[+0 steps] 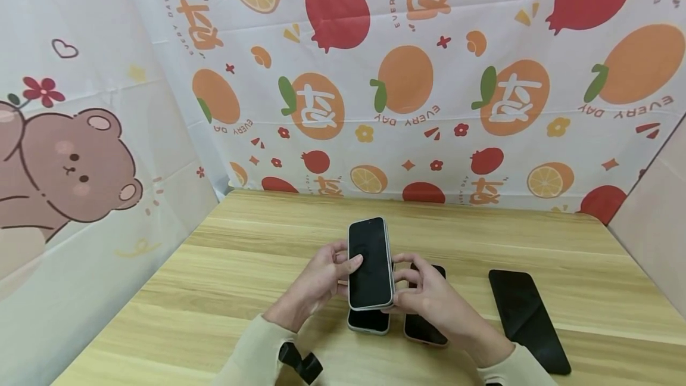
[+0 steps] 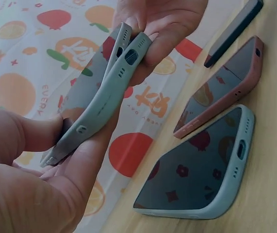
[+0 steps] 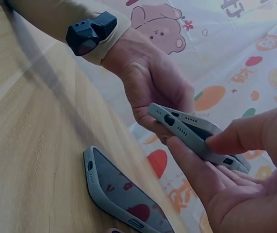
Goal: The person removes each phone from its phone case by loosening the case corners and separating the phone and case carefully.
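Spanning left hand (image 1: 320, 274) and right hand (image 1: 429, 292): phone (image 1: 370, 273), long axis pointing away.
Both grip its long sides (pale case (image 2: 99, 107) gaping at near end).

Sleeves (image 1: 253, 347) are cream; the left bears a boxy black device (image 3: 89, 34).

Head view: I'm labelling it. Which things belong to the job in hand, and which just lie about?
In the job:
- held phone
- pale case, partly off
- left hand
- right hand

Lying about, apparently:
- pale-cased phone
- reddish-cased phone
- black device
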The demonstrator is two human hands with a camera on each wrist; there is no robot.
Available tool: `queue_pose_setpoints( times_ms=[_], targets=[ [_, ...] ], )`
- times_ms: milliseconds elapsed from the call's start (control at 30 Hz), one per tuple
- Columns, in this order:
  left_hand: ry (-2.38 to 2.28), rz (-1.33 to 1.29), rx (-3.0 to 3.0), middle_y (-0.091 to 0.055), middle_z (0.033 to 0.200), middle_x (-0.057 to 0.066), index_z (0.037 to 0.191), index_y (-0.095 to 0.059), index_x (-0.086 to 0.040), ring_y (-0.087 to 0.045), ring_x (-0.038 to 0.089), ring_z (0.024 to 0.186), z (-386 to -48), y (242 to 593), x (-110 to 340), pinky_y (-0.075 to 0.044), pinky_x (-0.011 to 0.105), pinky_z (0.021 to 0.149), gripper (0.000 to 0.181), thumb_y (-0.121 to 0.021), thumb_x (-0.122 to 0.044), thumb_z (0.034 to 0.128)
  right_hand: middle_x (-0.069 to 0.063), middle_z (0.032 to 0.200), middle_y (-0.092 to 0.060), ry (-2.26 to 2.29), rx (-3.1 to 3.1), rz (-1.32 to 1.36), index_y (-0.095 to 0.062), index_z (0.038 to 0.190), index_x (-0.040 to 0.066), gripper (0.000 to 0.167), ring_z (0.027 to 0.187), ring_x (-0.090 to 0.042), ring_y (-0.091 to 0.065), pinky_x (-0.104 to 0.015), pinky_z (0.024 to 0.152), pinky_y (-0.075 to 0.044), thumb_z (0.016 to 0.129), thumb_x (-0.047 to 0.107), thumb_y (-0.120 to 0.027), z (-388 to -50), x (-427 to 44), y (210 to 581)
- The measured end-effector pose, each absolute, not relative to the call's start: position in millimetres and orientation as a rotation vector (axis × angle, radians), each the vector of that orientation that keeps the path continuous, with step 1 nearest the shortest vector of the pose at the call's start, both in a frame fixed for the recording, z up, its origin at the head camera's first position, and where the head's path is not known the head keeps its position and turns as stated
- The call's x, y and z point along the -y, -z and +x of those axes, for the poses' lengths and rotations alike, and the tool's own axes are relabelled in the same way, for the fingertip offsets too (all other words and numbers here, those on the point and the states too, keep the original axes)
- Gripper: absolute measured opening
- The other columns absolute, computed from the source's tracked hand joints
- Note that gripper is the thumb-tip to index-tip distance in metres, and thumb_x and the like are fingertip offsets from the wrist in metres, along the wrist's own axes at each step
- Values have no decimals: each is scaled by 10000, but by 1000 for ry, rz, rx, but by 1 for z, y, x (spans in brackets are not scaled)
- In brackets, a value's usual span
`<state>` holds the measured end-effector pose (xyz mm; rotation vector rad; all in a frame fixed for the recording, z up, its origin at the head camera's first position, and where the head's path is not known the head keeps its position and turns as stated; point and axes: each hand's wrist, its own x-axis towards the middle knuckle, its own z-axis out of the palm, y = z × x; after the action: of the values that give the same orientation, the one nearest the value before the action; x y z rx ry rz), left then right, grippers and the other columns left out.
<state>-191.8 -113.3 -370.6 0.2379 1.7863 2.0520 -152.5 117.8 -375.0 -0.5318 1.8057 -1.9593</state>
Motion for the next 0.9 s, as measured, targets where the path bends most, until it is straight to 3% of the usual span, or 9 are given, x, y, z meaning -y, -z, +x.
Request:
queue_pose_setpoints(
  times_ms=[233,367,600,700,900],
  targets=[
    [-2008,235,-1866,-698,990,51,1266,-446,60,-701,162,821,-189,370,112,-584,299,605,361,-597,-124,993,-236,1213,-567,1984,-1850,-532,-340,1205,-22,388,974,-268,-689,-470,849,-588,904,-41,-584,-152,-117,375],
    [-1999,224,-1905,-698,985,61,1247,-459,56,-704,163,814,-189,370,110,-579,293,601,359,-611,-140,987,-228,1161,-594,1976,-1900,-490,-422,1211,-31,347,941,-268,-694,-459,827,-596,920,-3,-609,-152,-116,374],
    [-1966,182,-1991,-703,1008,106,1259,-466,42,-720,193,839,-189,373,106,-614,428,721,400,-647,-165,969,-161,1061,-639,1918,-1995,-465,-531,1294,-9,370,882,-222,-693,-427,788,-608,954,94,-631,-153,-114,376],
    [-1947,174,-2034,-696,1040,116,1266,-442,32,-711,184,848,-188,374,104,-613,425,723,424,-654,-179,965,-135,1078,-645,1880,-2084,-454,-579,1259,3,306,883,-183,-666,-373,770,-603,962,74,-573,-153,-114,375],
    [-1960,126,-2097,-683,1087,148,1295,-418,30,-705,175,819,-187,374,100,-614,415,691,477,-671,-189,955,-94,917,-576,1803,-2216,-422,-605,1142,-14,222,770,-206,-573,-344,679,-561,985,132,-546,-152,-114,369]
  ],
)
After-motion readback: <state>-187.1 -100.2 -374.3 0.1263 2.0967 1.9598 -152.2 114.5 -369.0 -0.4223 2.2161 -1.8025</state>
